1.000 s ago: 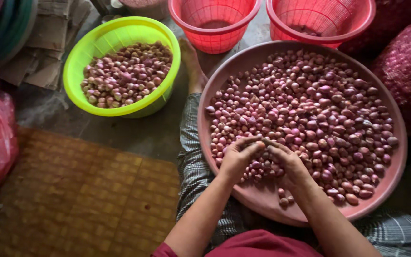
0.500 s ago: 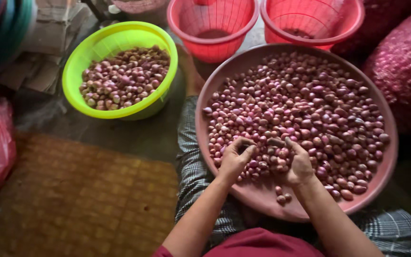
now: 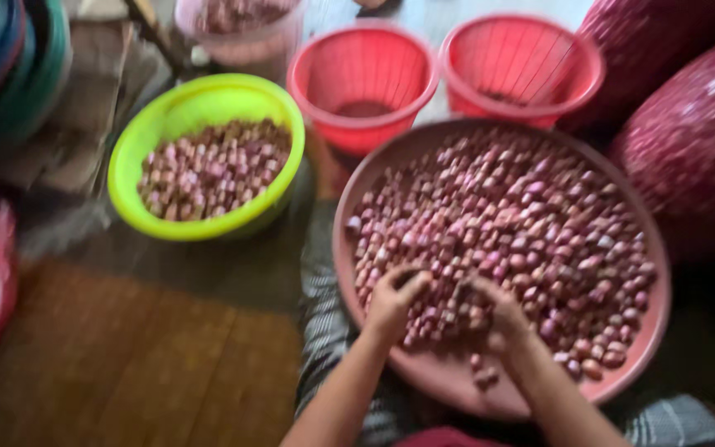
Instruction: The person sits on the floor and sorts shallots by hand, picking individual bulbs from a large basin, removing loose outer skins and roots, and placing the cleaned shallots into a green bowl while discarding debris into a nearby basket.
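- While the wide pink round plastic tray (image 3: 632,374) on the person's lap is full nearly to the rim with small reddish-purple shallots (image 3: 531,232), most of the sorting seems, as I judge it, not done yet.
- The lime-green round plastic bowl (image 3: 205,223), on the floor to the left of the tray, holds a shallow layer of the same bulbs, so only a smaller part looks finished.
- Two red slatted plastic baskets (image 3: 363,79) stand behind the tray; the left one shows only a dark bottom, and what is in the right one I cannot tell.
- The left hand (image 3: 392,300) lies on the pile at the near side of the tray, its fingers (image 3: 411,285) curled around some shallots; the picture is blurred, so how many I cannot say.
- The right hand (image 3: 500,313), just beside the left, also has its fingers bent into the pile and touches bulbs; whether it grips one is not clear.
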`<action>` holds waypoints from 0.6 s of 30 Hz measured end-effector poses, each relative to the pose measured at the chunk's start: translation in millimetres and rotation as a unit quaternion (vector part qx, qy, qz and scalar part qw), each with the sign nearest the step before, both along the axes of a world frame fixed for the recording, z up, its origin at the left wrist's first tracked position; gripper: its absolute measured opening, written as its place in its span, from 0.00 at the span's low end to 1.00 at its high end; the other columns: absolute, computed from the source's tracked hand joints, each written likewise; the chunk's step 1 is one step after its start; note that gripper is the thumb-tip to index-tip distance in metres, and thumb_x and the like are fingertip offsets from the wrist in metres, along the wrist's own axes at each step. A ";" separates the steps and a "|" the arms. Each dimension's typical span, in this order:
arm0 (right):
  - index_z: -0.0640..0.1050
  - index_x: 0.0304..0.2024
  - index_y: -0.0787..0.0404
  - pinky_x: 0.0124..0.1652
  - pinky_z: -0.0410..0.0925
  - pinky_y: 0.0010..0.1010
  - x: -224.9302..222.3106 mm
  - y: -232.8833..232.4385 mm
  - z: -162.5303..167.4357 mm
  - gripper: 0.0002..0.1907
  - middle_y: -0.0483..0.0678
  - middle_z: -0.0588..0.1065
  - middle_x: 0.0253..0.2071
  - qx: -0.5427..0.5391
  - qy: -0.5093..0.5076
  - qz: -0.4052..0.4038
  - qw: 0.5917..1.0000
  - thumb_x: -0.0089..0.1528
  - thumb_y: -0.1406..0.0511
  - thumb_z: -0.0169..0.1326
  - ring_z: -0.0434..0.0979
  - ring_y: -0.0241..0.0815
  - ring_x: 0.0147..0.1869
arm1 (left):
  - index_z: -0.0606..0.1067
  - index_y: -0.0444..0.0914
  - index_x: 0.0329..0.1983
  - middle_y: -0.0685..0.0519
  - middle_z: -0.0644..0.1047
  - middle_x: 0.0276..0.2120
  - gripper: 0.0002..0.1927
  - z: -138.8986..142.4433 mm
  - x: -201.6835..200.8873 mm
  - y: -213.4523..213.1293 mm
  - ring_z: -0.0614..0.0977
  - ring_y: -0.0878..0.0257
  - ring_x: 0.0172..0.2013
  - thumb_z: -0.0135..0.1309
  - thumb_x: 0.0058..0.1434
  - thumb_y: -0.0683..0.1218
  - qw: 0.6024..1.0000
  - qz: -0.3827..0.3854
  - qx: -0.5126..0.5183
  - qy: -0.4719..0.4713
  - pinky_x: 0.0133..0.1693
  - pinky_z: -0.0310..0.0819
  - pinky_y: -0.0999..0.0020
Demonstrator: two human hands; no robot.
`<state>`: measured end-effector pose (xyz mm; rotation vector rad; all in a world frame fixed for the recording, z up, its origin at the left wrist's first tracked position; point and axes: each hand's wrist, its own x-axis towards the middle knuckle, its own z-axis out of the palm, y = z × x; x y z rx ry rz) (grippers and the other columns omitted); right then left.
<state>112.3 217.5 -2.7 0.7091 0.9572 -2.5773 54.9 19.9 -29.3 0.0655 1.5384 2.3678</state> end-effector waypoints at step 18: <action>0.77 0.61 0.68 0.44 0.75 0.22 -15.8 3.4 -49.2 0.23 0.51 0.83 0.53 0.205 0.071 0.027 0.976 0.62 0.70 0.58 0.84 0.34 0.47 | 0.77 0.32 0.36 0.47 0.85 0.34 0.08 -53.4 -11.8 51.2 0.86 0.64 0.35 0.65 0.60 0.39 0.995 -0.091 0.028 -0.038 0.40 0.81 0.69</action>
